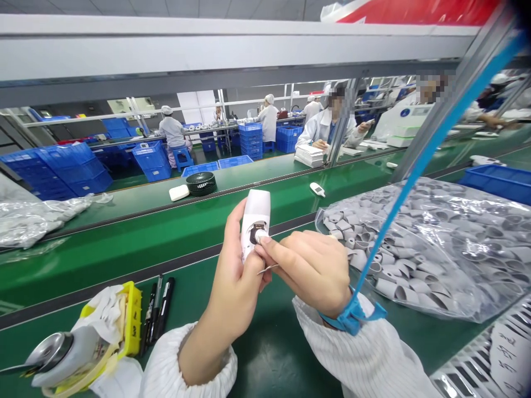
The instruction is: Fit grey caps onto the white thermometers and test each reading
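My left hand (234, 271) is closed around a white handheld device (258, 205), held upright above the bench. An opening with a dark inside shows in its face. My right hand (309, 265) is closed in a pinch at that opening, with a small round pale piece (260, 235) at the fingertips; its kind is too small to tell. A thin pale strip (267, 269) sticks out below, between the two hands. Around my right wrist is a blue strap (352, 318), tied in a knot, its band running up to the top right.
A clear bag of grey plastic shells (415, 249) lies right. At left stand a yellow basket (135, 320), a bottle (78, 354) and pens (160, 309). A green conveyor (124, 260) crosses ahead, carrying a similar white device (317, 189). Co-workers (327, 127) sit beyond.
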Demonstrator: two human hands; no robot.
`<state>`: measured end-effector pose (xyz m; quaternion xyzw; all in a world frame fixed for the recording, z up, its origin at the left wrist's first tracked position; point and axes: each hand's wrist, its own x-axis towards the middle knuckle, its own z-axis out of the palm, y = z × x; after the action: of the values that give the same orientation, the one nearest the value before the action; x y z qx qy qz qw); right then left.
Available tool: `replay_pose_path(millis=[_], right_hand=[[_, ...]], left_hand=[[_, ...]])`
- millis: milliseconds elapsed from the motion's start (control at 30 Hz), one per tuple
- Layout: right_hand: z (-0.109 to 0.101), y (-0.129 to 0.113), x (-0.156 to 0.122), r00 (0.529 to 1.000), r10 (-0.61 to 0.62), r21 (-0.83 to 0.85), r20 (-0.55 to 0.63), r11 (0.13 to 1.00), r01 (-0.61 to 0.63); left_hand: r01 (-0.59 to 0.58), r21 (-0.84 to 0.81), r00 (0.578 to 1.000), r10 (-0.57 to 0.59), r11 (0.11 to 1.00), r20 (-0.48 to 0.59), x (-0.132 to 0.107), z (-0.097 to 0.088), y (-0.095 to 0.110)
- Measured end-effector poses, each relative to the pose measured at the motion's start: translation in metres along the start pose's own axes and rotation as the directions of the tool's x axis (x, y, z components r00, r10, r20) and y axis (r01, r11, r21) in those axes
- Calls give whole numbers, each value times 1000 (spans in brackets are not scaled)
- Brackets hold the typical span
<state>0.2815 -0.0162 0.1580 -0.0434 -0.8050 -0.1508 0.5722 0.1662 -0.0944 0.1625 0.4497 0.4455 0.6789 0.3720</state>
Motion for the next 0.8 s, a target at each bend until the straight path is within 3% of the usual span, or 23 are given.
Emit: replay_pose_path(millis=[67, 133, 167, 233, 267, 333, 433, 500, 567, 667, 733, 767, 800], right_hand=[[1, -1, 1, 995, 95, 127, 10, 987, -95], [2, -2, 4, 941, 331, 329, 68, 883, -335], [3, -2, 5, 875, 467, 424, 126, 773, -473], [5, 0, 8, 697, 662, 541, 277, 492, -682], [5, 1, 9, 617, 698, 572, 363, 356, -739], [5, 4, 11, 518, 681, 608, 519, 132, -783], [4, 3, 11, 475, 628, 644, 617, -55, -763], [4, 1, 12, 474, 646, 664, 598, -69, -744], [7, -1, 11, 497, 654, 676, 570, -31, -736], [11, 8, 5, 545, 606, 618, 580, 109, -779], [10, 25, -5, 501, 616, 365, 608, 343, -865], [8, 36, -14, 451, 669, 107, 591, 489, -865], [6, 49, -25, 391, 746, -226, 539, 576, -785]], left_hand=[[-31, 22, 999, 30, 999, 18, 1, -2, -2], [-74, 72, 997, 72, 995, 37, 1, -4, -5], [-99, 108, 995, 94, 989, 44, 1, -6, -7], [-142, 190, 989, 134, 971, 58, 0, -7, -11], [-160, 231, 987, 149, 960, 66, 0, -7, -13], [-190, 314, 982, 177, 930, 70, -1, -7, -16], [-255, 429, 966, 248, 867, 72, -3, -3, -16], [-289, 462, 956, 280, 839, 89, -4, -2, -16], [-289, 443, 957, 273, 849, 100, -3, -2, -16], [-188, 314, 982, 174, 931, 75, 3, -3, -14], [-60, 161, 996, 49, 985, 75, 8, -4, -11], [0, 83, 997, -6, 997, 82, 10, -5, -10], [43, 14, 995, -44, 999, 89, 13, -6, -8]])
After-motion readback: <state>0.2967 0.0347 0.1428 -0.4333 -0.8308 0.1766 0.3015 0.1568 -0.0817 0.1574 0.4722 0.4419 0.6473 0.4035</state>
